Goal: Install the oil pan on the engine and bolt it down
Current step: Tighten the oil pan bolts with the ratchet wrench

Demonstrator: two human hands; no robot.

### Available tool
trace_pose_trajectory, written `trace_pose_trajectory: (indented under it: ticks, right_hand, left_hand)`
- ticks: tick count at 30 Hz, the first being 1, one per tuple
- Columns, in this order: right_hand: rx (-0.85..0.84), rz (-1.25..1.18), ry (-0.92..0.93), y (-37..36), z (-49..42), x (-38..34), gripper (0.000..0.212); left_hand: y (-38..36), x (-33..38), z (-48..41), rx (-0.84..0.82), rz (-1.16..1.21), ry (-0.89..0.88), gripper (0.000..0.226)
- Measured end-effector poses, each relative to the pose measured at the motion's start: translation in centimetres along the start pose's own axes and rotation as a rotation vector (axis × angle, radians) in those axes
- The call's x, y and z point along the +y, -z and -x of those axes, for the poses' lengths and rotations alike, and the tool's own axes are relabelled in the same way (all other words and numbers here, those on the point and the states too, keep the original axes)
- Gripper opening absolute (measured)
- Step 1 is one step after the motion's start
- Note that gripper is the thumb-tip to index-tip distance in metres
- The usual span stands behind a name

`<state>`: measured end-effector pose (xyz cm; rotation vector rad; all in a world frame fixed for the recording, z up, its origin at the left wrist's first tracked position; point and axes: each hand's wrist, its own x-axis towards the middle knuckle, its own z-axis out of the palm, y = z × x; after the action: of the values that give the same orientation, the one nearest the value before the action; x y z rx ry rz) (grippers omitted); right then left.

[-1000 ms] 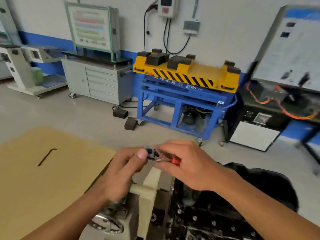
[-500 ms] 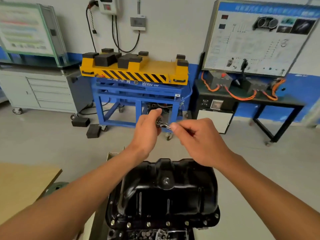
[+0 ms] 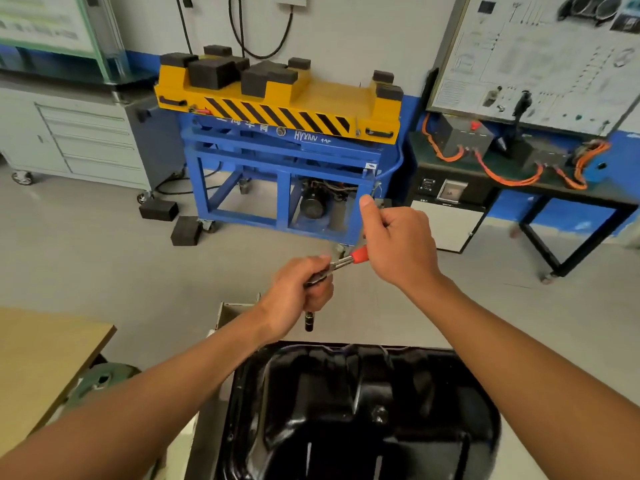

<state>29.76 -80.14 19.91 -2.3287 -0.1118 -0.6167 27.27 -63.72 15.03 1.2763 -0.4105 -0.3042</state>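
Head view: grey floor point(image 3: 104, 265); yellow-topped blue lift trolley point(image 3: 277, 109), upper centre; grey drawer cabinet point(image 3: 86, 140), upper left; wiring display board point(image 3: 536, 64), upper right. Black oil pan point(image 3: 363, 410), lower centre, below both hands; left hand point(image 3: 298, 292) grips ratchet point(image 3: 346, 260) head; right hand point(image 3: 398, 244) curled round its red handle.

White letters on the blue cart point(image 3: 242, 147), far centre, start "HYX"; the rest and the digits after them blur, as do the characters left of them. Print on the right board point(image 3: 540, 64) and left board point(image 3: 41, 22) is unreadable.
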Motion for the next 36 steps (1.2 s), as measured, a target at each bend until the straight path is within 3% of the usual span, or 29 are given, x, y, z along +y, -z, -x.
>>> trace_pose_trajectory:
  ticks: [6, 15, 23, 30, 36]
  right_hand:
    - [0.043, 0.068, -0.002, -3.7, -3.2, -0.9, 0.070]
    - [-0.129, -0.011, 0.065, -5.2, -4.2, 0.2, 0.067]
    - [-0.184, -0.008, 0.087, -3.7, -3.2, 1.8, 0.059]
    - [-0.338, -0.041, 0.020, -3.0, -1.8, 3.3, 0.029]
    - [-0.425, 0.054, 0.037, 0.6, 0.5, 5.2, 0.034]
  left_hand:
    - [0.9, -1.7, -0.7, -0.154, 0.007, 0.064, 0.050]
    - [0.1, -3.9, -1.6, -0.348, -0.055, 0.100, 0.054]
    - [-0.4, -5.0, -1.7, -0.346, -0.218, 0.122, 0.061]
    - [-0.1, -4.9, -1.4, -0.298, -0.216, 0.137, 0.055]
    - [0.1, -4.4, -0.5, -0.274, -0.323, 0.113, 0.050]
